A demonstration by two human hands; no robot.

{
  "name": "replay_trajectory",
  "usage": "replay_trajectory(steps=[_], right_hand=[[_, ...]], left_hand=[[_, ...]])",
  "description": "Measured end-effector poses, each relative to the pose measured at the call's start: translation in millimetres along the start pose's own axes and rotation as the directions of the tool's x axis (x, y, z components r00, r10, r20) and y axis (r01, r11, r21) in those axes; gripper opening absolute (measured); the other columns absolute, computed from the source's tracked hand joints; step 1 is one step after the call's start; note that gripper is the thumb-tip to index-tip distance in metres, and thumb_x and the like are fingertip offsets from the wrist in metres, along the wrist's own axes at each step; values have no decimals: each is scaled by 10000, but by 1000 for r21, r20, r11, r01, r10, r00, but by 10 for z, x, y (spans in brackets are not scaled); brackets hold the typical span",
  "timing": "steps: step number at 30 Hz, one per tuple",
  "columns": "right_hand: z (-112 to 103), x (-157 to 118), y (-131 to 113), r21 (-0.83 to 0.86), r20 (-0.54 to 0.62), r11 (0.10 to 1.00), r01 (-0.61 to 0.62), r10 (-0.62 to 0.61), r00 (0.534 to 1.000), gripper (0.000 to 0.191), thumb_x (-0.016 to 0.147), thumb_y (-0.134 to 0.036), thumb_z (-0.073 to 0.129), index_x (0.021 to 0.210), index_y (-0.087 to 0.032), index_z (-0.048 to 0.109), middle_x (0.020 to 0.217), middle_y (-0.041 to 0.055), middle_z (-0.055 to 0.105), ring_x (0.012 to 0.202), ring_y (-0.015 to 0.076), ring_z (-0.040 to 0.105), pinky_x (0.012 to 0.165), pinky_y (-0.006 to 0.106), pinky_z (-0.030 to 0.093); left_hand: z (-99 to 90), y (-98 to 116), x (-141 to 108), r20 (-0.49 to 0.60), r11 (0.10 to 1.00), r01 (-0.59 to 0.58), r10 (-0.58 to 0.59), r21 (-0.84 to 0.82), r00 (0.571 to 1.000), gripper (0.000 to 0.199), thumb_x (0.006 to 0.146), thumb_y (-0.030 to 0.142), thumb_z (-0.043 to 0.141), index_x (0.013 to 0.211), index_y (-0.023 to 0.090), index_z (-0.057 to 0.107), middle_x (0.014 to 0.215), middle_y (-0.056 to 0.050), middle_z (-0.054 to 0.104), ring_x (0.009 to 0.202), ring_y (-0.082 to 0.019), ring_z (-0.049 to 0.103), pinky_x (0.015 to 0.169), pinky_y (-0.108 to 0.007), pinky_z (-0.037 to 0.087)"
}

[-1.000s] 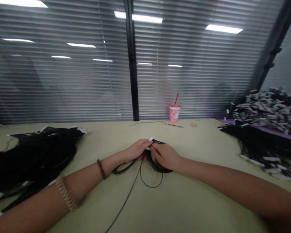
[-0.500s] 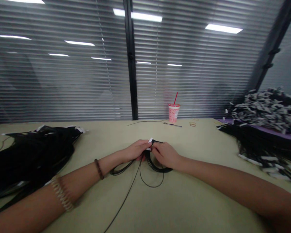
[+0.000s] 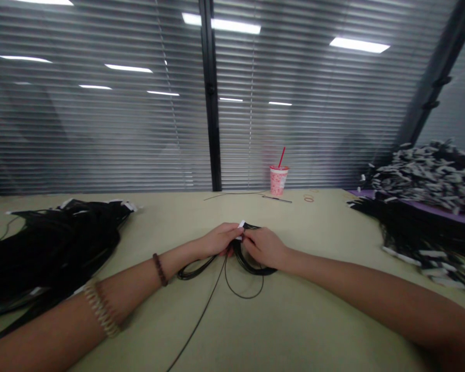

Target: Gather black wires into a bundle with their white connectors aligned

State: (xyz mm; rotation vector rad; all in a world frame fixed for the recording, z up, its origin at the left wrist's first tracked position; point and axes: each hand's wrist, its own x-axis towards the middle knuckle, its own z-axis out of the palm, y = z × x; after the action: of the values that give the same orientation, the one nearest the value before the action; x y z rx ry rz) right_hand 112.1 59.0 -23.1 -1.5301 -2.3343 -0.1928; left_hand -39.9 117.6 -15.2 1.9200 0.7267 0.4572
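A coiled bundle of thin black cable (image 3: 251, 267) is held over the middle of the table, with loops hanging on both sides. My left hand (image 3: 219, 240) is closed on the bundle, its thumb against a white piece (image 3: 241, 225) at the top. Right beside it, my right hand (image 3: 265, 245) has its fingers pinched on the black strands near that white piece. One loose strand (image 3: 207, 305) runs from the bundle toward the near edge, and another makes a thin loop below the hands. The fingertips partly hide the gripped spot.
Black cables (image 3: 77, 237) are heaped on the left of the table (image 3: 294, 320). More cables with white ends (image 3: 434, 175) are piled at the right on purple material. At the back stand a pink cup (image 3: 278, 181), a pen (image 3: 277, 199) and rubber bands (image 3: 309, 198).
The whole view has shifted very slightly. Both hands keep their hold on the bundle, with no other clear movement.
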Motion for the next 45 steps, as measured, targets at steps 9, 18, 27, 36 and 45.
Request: replay_trajectory(steps=[9,18,27,36,45], right_hand=[[-12,-10,10,-28,6,999,30,-30,1000,279,825,-247,358,746,-135,602,701,60,638,597,123,547,539,226,300],[-18,-21,-8,-70,12,995,69,-68,998,292,832,-255,343,764,-130,597,724,73,637,628,136,555,551,234,315],[-25,-28,-1,-75,47,993,88,-85,995,294,849,-248,319,817,-118,581,766,87,632,688,150,566,617,245,349],[-21,-23,-12,-62,41,995,74,-71,997,303,848,-244,312,810,-114,583,772,101,636,687,159,573,614,253,354],[-8,-18,-13,-84,38,994,74,-71,997,309,835,-259,337,770,-114,601,745,97,641,654,155,571,583,249,345]], left_hand=[[-2,-35,15,28,1000,5,-6,5,1000,346,809,465,377,786,147,512,454,56,451,324,-49,386,298,-157,233],[1,-33,17,7,1000,9,-9,-7,1000,344,792,472,402,781,147,514,464,50,472,312,-46,356,303,-169,230],[-11,-46,22,13,1000,6,-6,-2,1000,352,791,484,399,783,150,510,450,59,451,314,-43,351,302,-161,225],[3,7,-4,-9,1000,5,-5,2,1000,349,782,482,412,751,147,504,447,57,449,321,-49,371,306,-165,235],[0,-34,15,8,1000,1,-1,6,1000,358,788,490,398,791,150,512,459,57,454,332,-52,373,322,-169,239]])
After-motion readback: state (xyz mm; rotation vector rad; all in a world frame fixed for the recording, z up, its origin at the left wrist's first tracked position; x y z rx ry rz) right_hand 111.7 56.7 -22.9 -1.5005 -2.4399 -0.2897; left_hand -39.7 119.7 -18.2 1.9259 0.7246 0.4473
